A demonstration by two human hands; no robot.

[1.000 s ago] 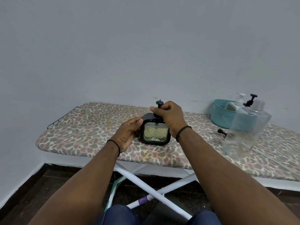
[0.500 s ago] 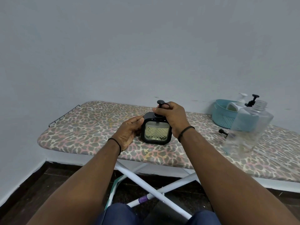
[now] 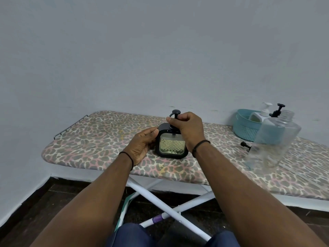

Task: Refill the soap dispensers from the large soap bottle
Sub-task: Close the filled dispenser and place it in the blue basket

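**Pump held for turning, bottle uncapped and waiting**

The board (image 3: 92, 139) carries everything, its leopard cover giving a soft, slightly yielding base — which is likely why the dispenser is braced by hand and not left to stand alone. The left hand (image 3: 142, 146) cups the dispenser's left side, fingers curled against the black frame and thumb up near its top corner, a steadying grip that keeps the body from twisting. The dispenser (image 3: 171, 145) stands upright near the board's front edge, close to the person, its patterned window showing yellowish soap low down. Above it the right hand (image 3: 188, 130) closes round the pump (image 3: 175, 113) at the collar, fingertips pinching just under the head; the wrist sits over the dispenser's right shoulder. That pairing reads as a screw action — one hand fixes, the other turns — though whether the pump is coming off or going on cannot be told from here.

Further right, a loose black cap (image 3: 245, 145) lies on the cover just beside the bottle (image 3: 272, 139), which stands open-necked and nearly empty. Behind the bottle sits a teal basket (image 3: 246, 128) against the wall, holding two more dispensers, one white-pumped (image 3: 266, 108) and one black-pumped (image 3: 278, 109), parked out of the working area.
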